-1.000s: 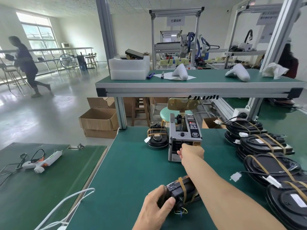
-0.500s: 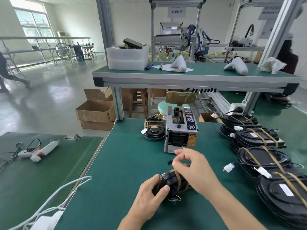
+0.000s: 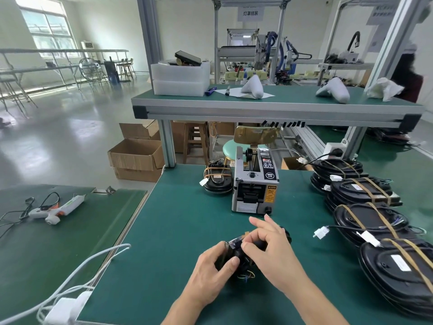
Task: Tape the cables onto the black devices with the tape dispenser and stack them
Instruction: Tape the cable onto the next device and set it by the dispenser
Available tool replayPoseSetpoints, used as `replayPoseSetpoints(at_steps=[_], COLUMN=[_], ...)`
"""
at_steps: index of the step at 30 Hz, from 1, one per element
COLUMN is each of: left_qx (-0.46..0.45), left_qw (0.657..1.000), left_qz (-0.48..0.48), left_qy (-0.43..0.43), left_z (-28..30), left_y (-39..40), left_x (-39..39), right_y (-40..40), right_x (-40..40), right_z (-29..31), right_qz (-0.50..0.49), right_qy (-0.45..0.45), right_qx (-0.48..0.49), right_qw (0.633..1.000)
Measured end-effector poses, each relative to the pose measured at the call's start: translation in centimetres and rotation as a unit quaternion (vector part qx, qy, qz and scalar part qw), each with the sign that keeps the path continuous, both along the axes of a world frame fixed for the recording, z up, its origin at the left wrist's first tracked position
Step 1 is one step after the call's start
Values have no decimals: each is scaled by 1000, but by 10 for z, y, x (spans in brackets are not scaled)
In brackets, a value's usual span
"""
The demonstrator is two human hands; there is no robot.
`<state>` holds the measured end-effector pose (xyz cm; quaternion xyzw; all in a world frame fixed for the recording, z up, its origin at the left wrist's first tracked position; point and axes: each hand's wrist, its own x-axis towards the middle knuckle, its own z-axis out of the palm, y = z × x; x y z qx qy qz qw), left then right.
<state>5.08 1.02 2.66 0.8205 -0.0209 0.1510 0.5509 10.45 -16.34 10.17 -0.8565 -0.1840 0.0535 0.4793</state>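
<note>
Head view shows a green counter (image 3: 178,231) with a grey tape dispenser (image 3: 255,184) standing upright toward its far middle. Nearer the person than the tape dispenser, both hands work on 1 black device (image 3: 236,252) that rests on the counter. The left hand (image 3: 210,275) grips the device's near left end, its fingers curled around the edge and the thumb pressed on top. The right hand (image 3: 269,247) lies over the device from the right; its thumb and forefinger are bent and pinch at a strip of tan tape (image 3: 246,233) on the device's top, while the other fingers (image 3: 260,222) spread loosely toward the tape dispenser. Thin coloured wires (image 3: 246,275) poke out from under the device on its near side.

Just left of the tape dispenser sits another taped black device (image 3: 218,180), with tan bands crossing it and a white connector at its left. Right of the tape dispenser, a row of stacked black devices (image 3: 375,221) runs along the counter's right edge, each crossed by tan tape with white connectors (image 3: 319,232) on black cables.

Well left of the tape dispenser, on a separate green table (image 3: 70,231), lies a white glue gun (image 3: 56,208). White cables (image 3: 77,275) loop across the gap to a white adapter.
</note>
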Motion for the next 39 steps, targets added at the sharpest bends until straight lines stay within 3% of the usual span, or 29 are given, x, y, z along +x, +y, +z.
replayPoseSetpoints(at_steps=[39], left_qx=[7], left_qw=[1000], left_qz=[9], left_qy=[-3], left_z=[0], left_y=[0], left_x=[0], right_y=[6], right_x=[2], right_z=[7], right_qz=[-7], right_qy=[16], right_qx=[-50], right_qw=[999])
